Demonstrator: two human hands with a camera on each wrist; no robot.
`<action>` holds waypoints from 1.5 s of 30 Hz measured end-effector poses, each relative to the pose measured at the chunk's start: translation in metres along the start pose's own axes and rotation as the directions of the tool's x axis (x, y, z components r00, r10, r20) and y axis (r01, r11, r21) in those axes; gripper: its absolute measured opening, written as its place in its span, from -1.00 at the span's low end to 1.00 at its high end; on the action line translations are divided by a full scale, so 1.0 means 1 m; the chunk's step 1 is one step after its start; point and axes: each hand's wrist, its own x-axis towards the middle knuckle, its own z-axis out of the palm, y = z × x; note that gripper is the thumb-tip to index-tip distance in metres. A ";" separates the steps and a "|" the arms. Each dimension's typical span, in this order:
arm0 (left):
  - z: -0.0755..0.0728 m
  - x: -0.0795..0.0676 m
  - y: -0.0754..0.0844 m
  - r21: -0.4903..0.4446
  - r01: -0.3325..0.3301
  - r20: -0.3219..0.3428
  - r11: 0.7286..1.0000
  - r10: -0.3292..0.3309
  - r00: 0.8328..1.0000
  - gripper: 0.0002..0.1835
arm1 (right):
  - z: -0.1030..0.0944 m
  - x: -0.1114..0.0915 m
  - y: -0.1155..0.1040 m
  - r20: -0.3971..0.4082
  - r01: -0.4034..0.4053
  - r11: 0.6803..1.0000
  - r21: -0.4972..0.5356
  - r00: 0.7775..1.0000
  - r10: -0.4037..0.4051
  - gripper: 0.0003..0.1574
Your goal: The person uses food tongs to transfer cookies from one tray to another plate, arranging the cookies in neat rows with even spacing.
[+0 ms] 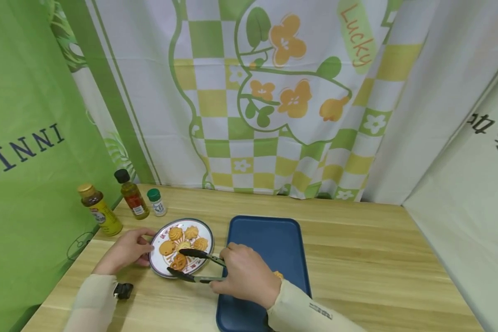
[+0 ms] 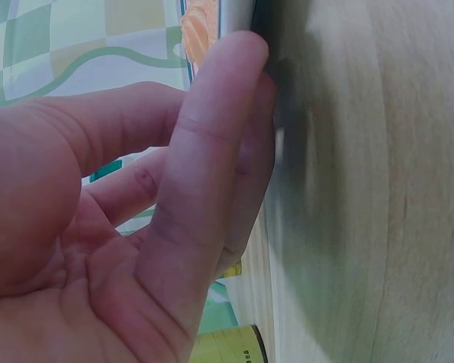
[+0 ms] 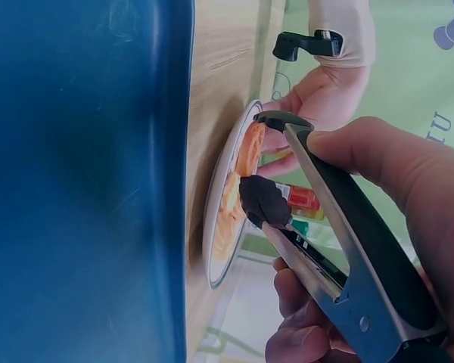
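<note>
A round white plate [image 1: 157,267] with a dark rim carries several cookies [image 1: 167,247]. At its left edge my left hand [image 1: 126,249] holds the rim between thumb and fingers; in the left wrist view a fingertip [image 2: 246,53] meets that edge. My right hand [image 1: 249,272] grips black-and-steel tongs [image 1: 207,279], which reach leftward over the plate with their arms spread. Their dark tips lie on either side of a reddish-brown cookie [image 1: 179,262] at the plate's near side, also visible between the tips in the right wrist view.
A dark blue tray [image 1: 265,230] lies right of the plate under my right hand, a cookie [image 1: 278,274] on it mostly hidden by that hand. Back left stand a yellow-labelled bottle [image 1: 105,216], a black-capped oil bottle [image 1: 133,198] and a green-capped shaker [image 1: 157,205]. Curtains surround the table.
</note>
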 end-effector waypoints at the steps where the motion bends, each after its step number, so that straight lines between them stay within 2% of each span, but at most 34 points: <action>1: 0.000 0.000 0.000 -0.003 -0.002 0.001 1.000 0.002 1.000 -0.43 | 0.001 0.002 0.000 0.001 -0.002 1.000 -0.002 1.000 0.002 -0.46; 10: -0.001 0.000 0.001 0.008 -0.008 0.004 1.000 0.008 1.000 -0.42 | 0.009 0.011 -0.003 -0.004 0.010 0.999 -0.035 1.000 -0.010 -0.55; 17: 0.000 0.001 0.000 0.003 -0.010 0.009 1.000 0.010 1.000 -0.43 | 0.011 0.014 -0.005 -0.003 0.022 0.998 -0.054 1.000 -0.022 -0.51; 22: 0.000 0.002 -0.001 0.009 -0.004 0.007 1.000 0.004 1.000 -0.44 | 0.013 0.015 -0.005 0.006 0.002 0.999 -0.038 1.000 -0.002 -0.53; 34: 0.000 0.001 -0.001 0.008 -0.013 0.003 1.000 0.013 1.000 -0.43 | 0.012 0.007 -0.002 0.021 -0.027 1.000 0.010 0.999 0.027 -0.49; 45: 0.000 -0.001 0.000 -0.001 -0.002 0.008 1.000 0.002 1.000 -0.42 | 0.010 -0.004 0.002 0.010 -0.029 1.000 0.006 1.000 0.029 -0.40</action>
